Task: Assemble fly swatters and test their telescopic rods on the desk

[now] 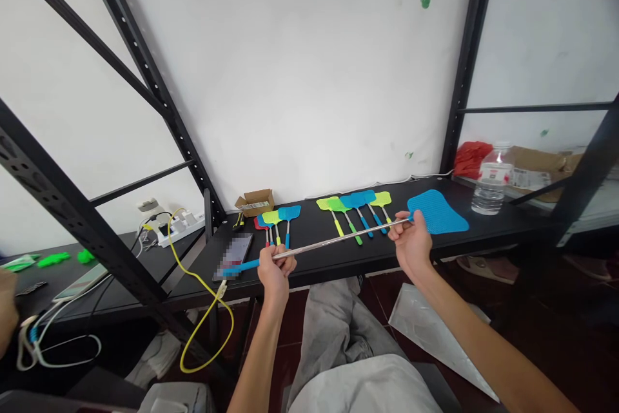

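A blue fly swatter (438,212) with a long, drawn-out metal rod is held level across my body. My left hand (275,270) is wrapped round the rod close to its blue handle, which points left over a phone (236,255). At the other end, my right hand (412,242) pinches the rod just below the blue flap. Beyond the rod, several short swatters lie on the black shelf: a right-hand row with yellow, green and blue heads (356,199), and a left-hand cluster in red, blue and yellow-green (271,217).
A small open cardboard box (255,202) sits against the wall. To the right stands a water bottle (492,180) by a red plastic bag (471,158). A yellow cable (186,271) loops off the shelf's front edge from a power strip (181,229). Black metal posts (471,58) flank the shelf.
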`<move>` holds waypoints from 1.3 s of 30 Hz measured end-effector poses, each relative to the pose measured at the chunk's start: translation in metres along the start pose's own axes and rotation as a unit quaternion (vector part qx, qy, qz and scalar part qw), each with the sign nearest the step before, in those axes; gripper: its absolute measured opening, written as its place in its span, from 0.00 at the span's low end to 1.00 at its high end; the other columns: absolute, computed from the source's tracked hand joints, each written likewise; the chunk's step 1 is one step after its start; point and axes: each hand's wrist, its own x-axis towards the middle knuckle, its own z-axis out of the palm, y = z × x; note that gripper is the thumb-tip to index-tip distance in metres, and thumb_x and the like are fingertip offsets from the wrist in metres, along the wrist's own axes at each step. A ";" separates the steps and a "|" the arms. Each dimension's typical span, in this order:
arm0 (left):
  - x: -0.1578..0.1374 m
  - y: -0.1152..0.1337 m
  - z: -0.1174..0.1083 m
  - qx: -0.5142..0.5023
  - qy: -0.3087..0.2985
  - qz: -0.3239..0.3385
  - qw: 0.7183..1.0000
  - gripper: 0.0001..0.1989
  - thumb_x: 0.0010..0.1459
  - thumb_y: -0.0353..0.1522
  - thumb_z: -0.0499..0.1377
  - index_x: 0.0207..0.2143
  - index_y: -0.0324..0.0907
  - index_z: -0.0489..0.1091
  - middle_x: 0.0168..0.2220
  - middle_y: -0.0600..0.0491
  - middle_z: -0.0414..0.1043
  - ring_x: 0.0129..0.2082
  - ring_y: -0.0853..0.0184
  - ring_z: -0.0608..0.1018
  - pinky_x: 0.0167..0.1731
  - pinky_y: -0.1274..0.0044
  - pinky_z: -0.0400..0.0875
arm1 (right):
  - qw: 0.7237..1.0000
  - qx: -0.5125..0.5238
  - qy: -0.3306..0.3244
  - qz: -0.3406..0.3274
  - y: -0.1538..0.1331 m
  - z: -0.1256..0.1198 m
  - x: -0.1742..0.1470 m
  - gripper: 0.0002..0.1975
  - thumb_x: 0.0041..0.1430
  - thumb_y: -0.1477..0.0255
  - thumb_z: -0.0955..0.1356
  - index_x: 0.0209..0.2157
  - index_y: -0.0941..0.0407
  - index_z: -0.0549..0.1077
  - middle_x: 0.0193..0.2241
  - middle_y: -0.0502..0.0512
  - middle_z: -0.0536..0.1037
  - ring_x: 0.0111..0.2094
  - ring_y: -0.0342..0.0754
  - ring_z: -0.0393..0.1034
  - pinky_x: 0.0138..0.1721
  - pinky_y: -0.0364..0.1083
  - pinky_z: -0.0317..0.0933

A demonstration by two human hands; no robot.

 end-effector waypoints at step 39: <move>-0.008 0.007 0.006 0.108 -0.120 -0.052 0.986 0.24 0.59 0.44 0.52 0.16 0.41 0.51 0.16 0.60 0.45 0.13 0.77 0.50 0.15 0.80 0.47 | 0.998 -0.045 0.010 -0.031 -0.025 -0.004 0.013 0.24 0.58 0.50 0.63 0.28 0.57 0.74 0.14 0.47 0.61 0.17 0.40 0.56 0.20 0.43 0.54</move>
